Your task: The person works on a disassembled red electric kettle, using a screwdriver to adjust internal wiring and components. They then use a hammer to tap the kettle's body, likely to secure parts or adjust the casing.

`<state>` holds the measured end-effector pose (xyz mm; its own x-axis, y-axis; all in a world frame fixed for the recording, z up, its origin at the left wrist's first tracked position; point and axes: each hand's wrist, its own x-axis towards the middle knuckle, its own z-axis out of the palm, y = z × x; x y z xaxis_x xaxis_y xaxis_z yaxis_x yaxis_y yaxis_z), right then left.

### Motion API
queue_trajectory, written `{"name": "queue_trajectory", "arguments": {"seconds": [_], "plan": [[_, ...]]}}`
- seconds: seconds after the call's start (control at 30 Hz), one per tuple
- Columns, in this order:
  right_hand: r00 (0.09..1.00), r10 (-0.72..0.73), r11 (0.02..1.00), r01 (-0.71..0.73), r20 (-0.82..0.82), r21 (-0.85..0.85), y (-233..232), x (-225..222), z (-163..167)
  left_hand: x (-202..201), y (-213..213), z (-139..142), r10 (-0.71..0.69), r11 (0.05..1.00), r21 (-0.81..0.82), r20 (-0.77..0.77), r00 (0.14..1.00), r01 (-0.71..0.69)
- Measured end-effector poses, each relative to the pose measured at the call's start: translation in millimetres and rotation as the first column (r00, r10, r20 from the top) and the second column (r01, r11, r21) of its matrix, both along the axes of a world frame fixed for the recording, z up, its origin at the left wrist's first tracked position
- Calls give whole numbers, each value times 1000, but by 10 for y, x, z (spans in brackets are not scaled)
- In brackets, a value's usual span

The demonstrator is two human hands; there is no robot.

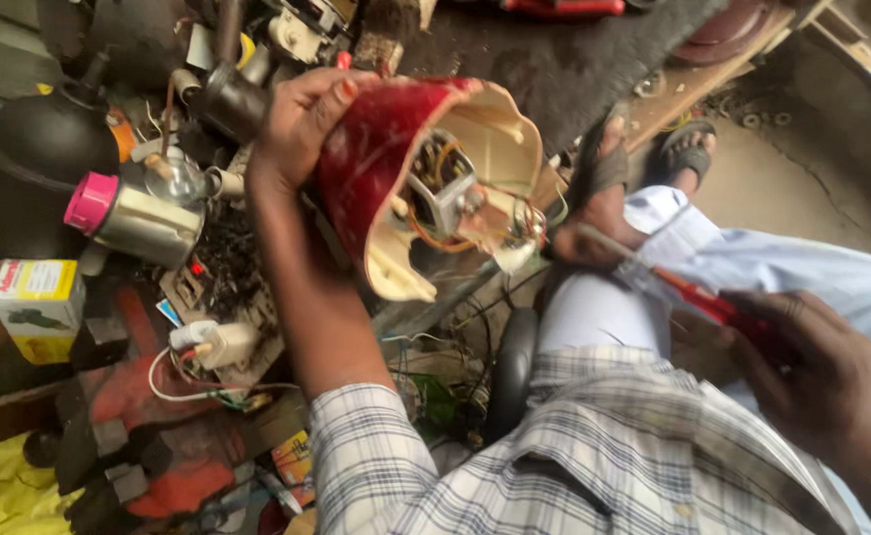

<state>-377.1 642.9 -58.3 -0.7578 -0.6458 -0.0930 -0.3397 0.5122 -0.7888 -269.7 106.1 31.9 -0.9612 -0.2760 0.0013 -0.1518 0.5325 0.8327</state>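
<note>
Red appliance shell [386, 159] gripped by left hand [297, 129], wiring exposed.
Right hand [812, 381] grips screwdriver [673, 287] beside shell opening; w/ a slip, tip could nick wires [435, 198].

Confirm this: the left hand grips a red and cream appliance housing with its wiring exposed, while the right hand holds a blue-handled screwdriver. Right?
Not quite. The head view shows the screwdriver in the right hand has a red handle, not blue. The left hand does grip the red and cream housing, wiring exposed.
</note>
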Motion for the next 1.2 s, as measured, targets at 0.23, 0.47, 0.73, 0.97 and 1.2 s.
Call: {"name": "queue_trajectory", "arguments": {"seconds": [0.23, 0.47, 0.73, 0.97, 1.2], "plan": [[862, 164, 937, -288, -479, -198, -664, -328, 500, -54, -73, 1, 3, 986, -165, -43, 999, -10], [832, 219, 929, -337, -510, -150, -1166, -457, 644, -89, -30, 36, -12, 988, -156, -91, 996, -3], [831, 230, 924, -349, -506, -154, -1326, -476, 484, -124, -9, 60, -31, 987, -157, -78, 997, 18], [856, 211, 936, -316, -471, -154, -1412, -492, 407, -166, -20, 61, -20, 989, -144, -70, 997, 10], [847, 235, 933, -334, -477, -134, -1479, -499, 411, -159, -22, 63, -21, 991, -136, -68, 997, 11]]}}
